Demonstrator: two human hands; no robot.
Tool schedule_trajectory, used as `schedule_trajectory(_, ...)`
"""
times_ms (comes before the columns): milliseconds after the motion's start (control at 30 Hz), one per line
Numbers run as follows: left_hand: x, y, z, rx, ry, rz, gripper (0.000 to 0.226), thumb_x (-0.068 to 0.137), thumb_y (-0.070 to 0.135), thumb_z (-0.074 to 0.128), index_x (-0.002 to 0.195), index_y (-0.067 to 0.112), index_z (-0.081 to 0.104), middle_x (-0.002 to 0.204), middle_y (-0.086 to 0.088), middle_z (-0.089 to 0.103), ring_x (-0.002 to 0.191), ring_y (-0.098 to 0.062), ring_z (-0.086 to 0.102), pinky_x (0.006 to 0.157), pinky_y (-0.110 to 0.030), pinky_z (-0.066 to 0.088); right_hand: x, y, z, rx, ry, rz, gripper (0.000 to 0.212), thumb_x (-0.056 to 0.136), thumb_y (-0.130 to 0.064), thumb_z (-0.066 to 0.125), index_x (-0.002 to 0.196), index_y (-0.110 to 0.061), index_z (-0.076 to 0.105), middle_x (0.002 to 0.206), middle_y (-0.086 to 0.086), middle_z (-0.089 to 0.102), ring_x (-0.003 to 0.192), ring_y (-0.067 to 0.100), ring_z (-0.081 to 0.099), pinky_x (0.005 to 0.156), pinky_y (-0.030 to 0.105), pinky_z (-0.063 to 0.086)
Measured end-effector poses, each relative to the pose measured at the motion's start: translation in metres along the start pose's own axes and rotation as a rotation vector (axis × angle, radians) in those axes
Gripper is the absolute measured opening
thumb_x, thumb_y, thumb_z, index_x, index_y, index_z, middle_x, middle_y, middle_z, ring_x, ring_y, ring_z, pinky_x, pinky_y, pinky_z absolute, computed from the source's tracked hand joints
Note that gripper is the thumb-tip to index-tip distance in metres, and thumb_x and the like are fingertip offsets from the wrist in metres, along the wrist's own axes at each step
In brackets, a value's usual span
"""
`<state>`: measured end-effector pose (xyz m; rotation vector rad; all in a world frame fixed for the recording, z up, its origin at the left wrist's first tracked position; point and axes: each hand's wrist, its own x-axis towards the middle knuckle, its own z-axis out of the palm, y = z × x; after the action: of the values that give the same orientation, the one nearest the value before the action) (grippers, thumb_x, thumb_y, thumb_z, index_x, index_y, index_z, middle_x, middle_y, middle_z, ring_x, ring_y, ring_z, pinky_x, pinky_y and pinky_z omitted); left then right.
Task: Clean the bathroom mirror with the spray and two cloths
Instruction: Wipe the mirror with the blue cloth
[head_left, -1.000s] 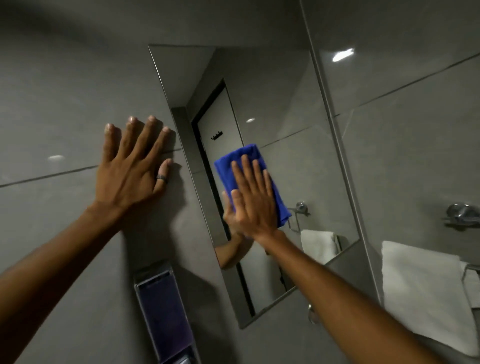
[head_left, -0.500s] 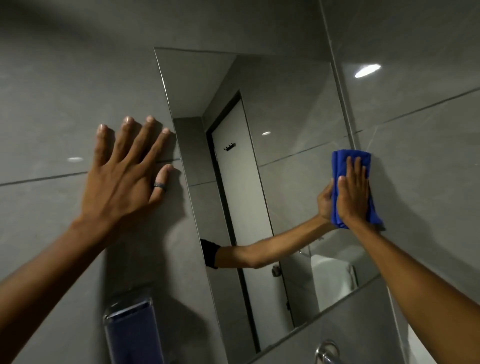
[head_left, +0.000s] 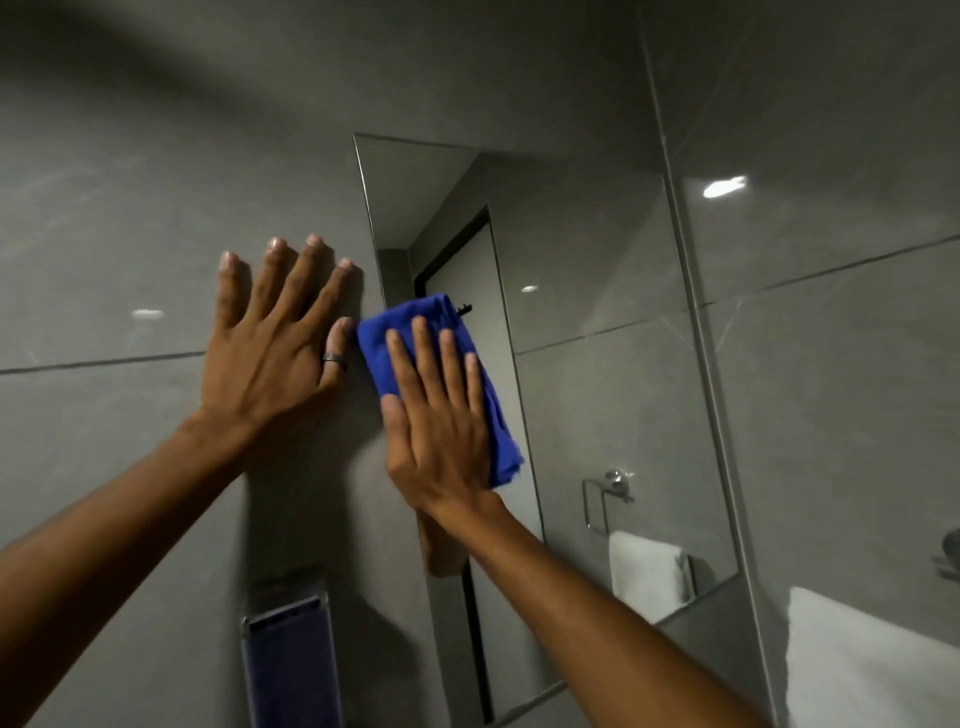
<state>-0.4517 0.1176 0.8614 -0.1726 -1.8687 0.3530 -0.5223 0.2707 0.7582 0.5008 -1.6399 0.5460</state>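
Observation:
The tall frameless mirror is set into a grey tiled wall. My right hand lies flat on a folded blue cloth, pressing it against the mirror's left edge at mid height. My left hand, with a ring on the thumb, rests flat with spread fingers on the wall tile just left of the mirror and holds nothing. The thumb nearly touches the cloth's left corner. No spray bottle and no second cloth are in view.
A wall dispenser with dark liquid hangs below my left hand. A white towel hangs at the lower right on the side wall, under a chrome fitting. The mirror reflects a door, a towel ring and another white towel.
My right hand has swept the blue cloth from the mirror's right edge across to its left edge, beside my left thumb. The left hand stays planted on the wall.

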Motion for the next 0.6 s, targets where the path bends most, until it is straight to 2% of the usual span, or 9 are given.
schedule_trajectory(133, 0.017, -0.002, -0.002, 0.000, 0.001, -0.020, 0.076, 0.099, 0.064, 0.002, 0.167, 0.030, 0.002, 0.176, -0.006, -0.007, 0.163, -0.030, -0.013, 0.130, -0.057, -0.010, 0.077, 0.019, -0.018, -0.031, 0.015, -0.024, 0.060, 0.104, -0.040, 0.017, 0.162, -0.027, 0.008, 0.173, -0.002, 0.005, 0.160, 0.020, 0.000, 0.130, 0.049, 0.004)
schedule_trajectory(233, 0.020, -0.001, 0.000, 0.025, -0.004, -0.011, 0.079, 0.096, 0.067, -0.002, 0.166, 0.031, -0.004, 0.176, -0.007, -0.010, 0.162, -0.032, -0.013, 0.130, -0.058, -0.012, 0.111, 0.056, -0.038, -0.087, 0.037, 0.014, 0.064, 0.100, -0.041, 0.014, 0.162, -0.026, 0.013, 0.172, -0.002, 0.010, 0.160, 0.020, 0.006, 0.130, 0.045, 0.005)
schedule_trajectory(433, 0.017, -0.003, 0.005, 0.054, 0.036, 0.001, 0.075, 0.100, 0.064, 0.007, 0.167, 0.029, 0.001, 0.176, -0.010, -0.001, 0.163, -0.035, -0.005, 0.130, -0.062, -0.002, 0.148, 0.171, -0.067, -0.055, 0.049, 0.202, 0.061, 0.102, -0.043, 0.014, 0.162, -0.031, 0.007, 0.172, -0.006, 0.004, 0.160, 0.017, 0.002, 0.130, 0.045, 0.007)
schedule_trajectory(600, 0.018, -0.003, 0.009, 0.087, 0.050, 0.001, 0.075, 0.101, 0.063, 0.012, 0.167, 0.030, -0.003, 0.176, -0.009, -0.005, 0.163, -0.034, -0.007, 0.130, -0.062, -0.001, 0.154, 0.271, -0.091, -0.046, 0.114, 0.386, 0.063, 0.102, -0.043, 0.016, 0.162, -0.026, 0.008, 0.172, 0.000, 0.008, 0.159, 0.021, 0.008, 0.130, 0.047, 0.009)
